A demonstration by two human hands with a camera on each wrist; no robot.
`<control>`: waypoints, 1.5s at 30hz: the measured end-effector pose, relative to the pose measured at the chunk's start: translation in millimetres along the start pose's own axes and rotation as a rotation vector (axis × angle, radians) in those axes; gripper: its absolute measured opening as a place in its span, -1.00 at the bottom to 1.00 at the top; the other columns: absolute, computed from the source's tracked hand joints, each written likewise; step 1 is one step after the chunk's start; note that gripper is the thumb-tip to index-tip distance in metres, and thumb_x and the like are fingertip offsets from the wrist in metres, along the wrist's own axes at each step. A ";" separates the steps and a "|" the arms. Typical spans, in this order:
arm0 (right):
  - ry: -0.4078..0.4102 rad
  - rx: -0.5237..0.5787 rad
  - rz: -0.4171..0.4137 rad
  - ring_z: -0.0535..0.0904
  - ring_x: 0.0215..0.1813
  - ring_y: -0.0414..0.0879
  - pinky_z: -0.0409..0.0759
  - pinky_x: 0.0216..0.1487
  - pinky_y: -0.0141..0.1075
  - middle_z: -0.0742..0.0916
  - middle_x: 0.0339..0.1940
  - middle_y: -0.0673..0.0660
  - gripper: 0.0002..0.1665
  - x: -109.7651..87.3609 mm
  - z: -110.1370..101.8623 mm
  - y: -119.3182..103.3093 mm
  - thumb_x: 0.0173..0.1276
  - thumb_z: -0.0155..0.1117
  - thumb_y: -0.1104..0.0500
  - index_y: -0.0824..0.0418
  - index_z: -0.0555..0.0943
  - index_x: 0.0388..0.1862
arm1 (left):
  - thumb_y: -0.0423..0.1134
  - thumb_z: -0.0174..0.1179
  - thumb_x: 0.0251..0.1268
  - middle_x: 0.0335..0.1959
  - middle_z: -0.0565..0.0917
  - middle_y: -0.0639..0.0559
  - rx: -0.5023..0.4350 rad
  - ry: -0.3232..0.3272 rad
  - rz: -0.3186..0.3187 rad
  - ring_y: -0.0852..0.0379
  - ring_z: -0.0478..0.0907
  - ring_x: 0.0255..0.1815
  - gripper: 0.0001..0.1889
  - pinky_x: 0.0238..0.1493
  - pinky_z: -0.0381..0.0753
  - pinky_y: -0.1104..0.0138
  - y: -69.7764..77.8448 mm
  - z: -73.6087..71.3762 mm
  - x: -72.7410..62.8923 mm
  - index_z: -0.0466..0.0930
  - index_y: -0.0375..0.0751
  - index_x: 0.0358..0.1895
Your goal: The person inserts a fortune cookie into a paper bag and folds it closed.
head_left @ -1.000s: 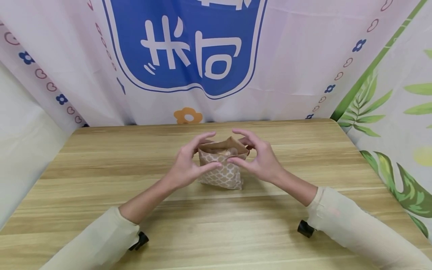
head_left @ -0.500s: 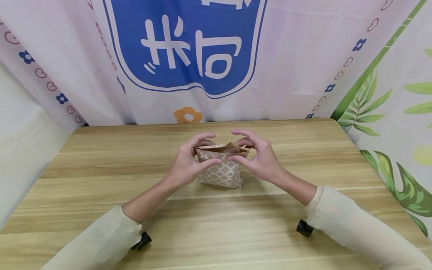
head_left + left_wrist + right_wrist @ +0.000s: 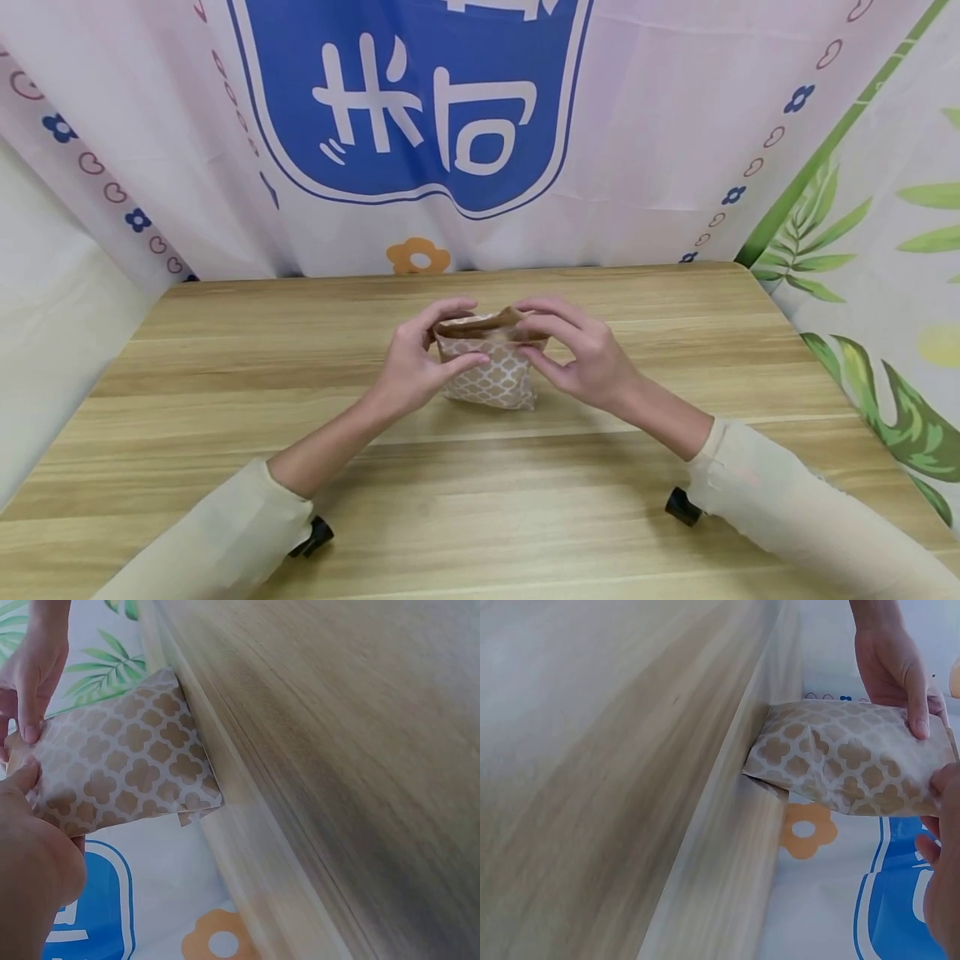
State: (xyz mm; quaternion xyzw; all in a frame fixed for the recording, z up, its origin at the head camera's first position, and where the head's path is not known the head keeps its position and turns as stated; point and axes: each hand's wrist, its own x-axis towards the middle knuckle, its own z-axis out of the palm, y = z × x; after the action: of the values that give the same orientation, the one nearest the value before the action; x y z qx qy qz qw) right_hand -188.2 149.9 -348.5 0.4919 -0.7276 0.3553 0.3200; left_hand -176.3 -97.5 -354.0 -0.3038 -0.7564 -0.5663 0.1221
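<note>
A small brown paper bag (image 3: 491,385) with a white lattice print stands upright on the table, its mouth partly spread. My left hand (image 3: 414,367) grips its left side, thumb across the front and fingers behind the back panel. At the right top corner, my right hand (image 3: 592,354) pinches the rim, with the index finger reaching over the opening. In the left wrist view, the bag's patterned face (image 3: 131,761) shows, bottom edge on the wood. The right wrist view shows the same bag (image 3: 840,757) bulging slightly. Its contents are hidden.
The wooden table (image 3: 480,517) reaches back to a hanging white cloth (image 3: 645,183) with a blue badge print. A leaf-patterned cloth (image 3: 892,275) hangs at the right. Black wrist mounts (image 3: 684,507) sit under the sleeves.
The bag's mouth has narrowed, then partly spread again. My right thumb has slid right along the rim, and the right index finger has come down over the opening. My left hand has barely moved.
</note>
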 end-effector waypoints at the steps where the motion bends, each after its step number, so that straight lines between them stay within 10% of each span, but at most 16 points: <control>1: -0.012 -0.006 -0.010 0.72 0.01 0.16 0.73 0.04 -0.33 0.71 0.07 0.35 -0.66 -0.1 -0.7 0.0 0.18 0.52 0.45 0.37 0.68 -0.06 | -0.60 0.54 -0.02 0.15 0.67 -0.29 0.004 -0.004 0.003 -0.13 0.66 0.11 -0.34 0.08 0.70 0.40 0.1 -0.3 -0.1 0.54 -0.46 0.25; 27: -0.044 -0.081 -0.049 0.76 -0.11 0.16 0.79 -0.07 -0.24 0.72 0.06 0.40 -0.89 1.2 -4.0 0.8 0.21 0.47 0.34 0.34 0.67 -0.36 | -0.57 0.56 -0.03 0.12 0.71 -0.28 0.042 -0.032 0.067 -0.16 0.68 0.14 -0.37 0.16 0.68 0.32 -1.6 -2.1 -2.0 0.56 -0.47 0.21; 45: -0.057 0.027 0.080 0.72 -0.09 0.07 0.73 -0.04 -0.35 0.71 0.12 0.33 -0.81 4.4 -5.0 0.9 0.12 0.54 0.36 0.31 0.71 -0.28 | -0.53 0.56 0.01 0.06 0.74 -0.23 0.076 -0.035 0.067 -0.09 0.71 0.05 -0.44 0.06 0.72 0.32 -0.9 -2.1 -1.0 0.62 -0.41 0.15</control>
State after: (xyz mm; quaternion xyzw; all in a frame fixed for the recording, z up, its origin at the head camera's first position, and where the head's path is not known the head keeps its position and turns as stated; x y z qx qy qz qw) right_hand -189.9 152.1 -342.3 0.4764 -0.7508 0.3633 0.2781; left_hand -176.3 -99.9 -354.5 -0.3342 -0.7686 -0.5275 0.1390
